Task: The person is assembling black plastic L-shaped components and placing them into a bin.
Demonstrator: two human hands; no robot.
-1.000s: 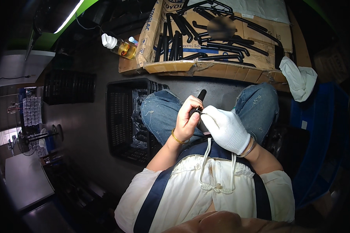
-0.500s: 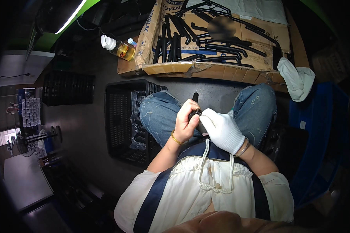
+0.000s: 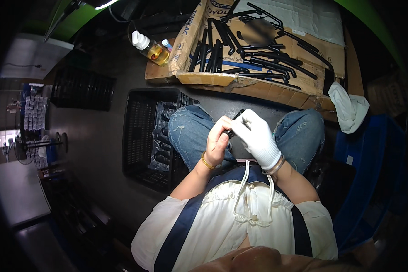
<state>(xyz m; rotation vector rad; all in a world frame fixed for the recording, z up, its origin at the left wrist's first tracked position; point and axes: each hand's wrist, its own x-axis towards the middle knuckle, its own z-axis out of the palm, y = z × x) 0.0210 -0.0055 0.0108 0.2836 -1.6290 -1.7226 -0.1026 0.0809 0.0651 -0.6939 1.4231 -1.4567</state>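
Observation:
My bare left hand (image 3: 216, 144), with a gold bangle at the wrist, is closed round a short black bar (image 3: 230, 133) held above my lap. My right hand (image 3: 259, 138) wears a white knitted glove, and its bent fingers are closed at the far end of the bar. Much of the bar lies hidden behind my fingers. Beyond my knees, several bent black bars (image 3: 272, 68), like plastic handles, lie loose in an open cardboard box (image 3: 258, 87).
Left of my legs stands a black slatted crate (image 3: 136, 131) holding plastic-wrapped dark pieces. A bottle of yellow liquid (image 3: 157, 54) is beside the cardboard box. A white cloth-like item (image 3: 347, 106) hangs at its right corner. Blue bins (image 3: 369, 149) stand at the right.
My gloved right hand has moved forward and up along the bar, its fingers now at the far end. The bar has tilted to the right. The whole view has shifted slightly.

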